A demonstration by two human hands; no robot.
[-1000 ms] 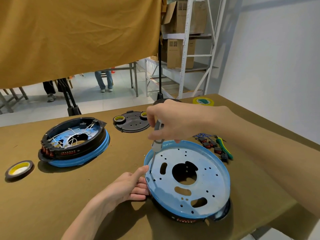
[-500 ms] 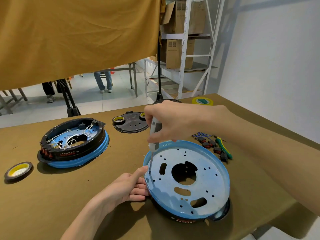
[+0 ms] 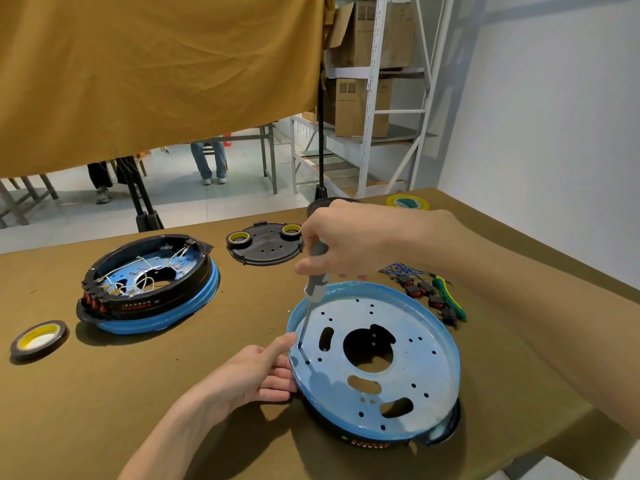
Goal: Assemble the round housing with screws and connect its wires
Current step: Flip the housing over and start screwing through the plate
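Fingers of the right hand are wrapping the screwdriver, still planting its tip at the housing plate's nine o'clock edge as half a second ago, so a screw is probably seating. The left hand is pressing that rim with straight fingers; the housing is lying at the counter's five o'clock.

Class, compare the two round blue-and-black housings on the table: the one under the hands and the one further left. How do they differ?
The near housing shows a flat blue plate with holes on top; the far housing shows an open black ring with white wires inside. The near housing has its black part underneath; the far housing rests on its blue part. Hands work only on the near housing; the far housing sits untouched. Both are round.
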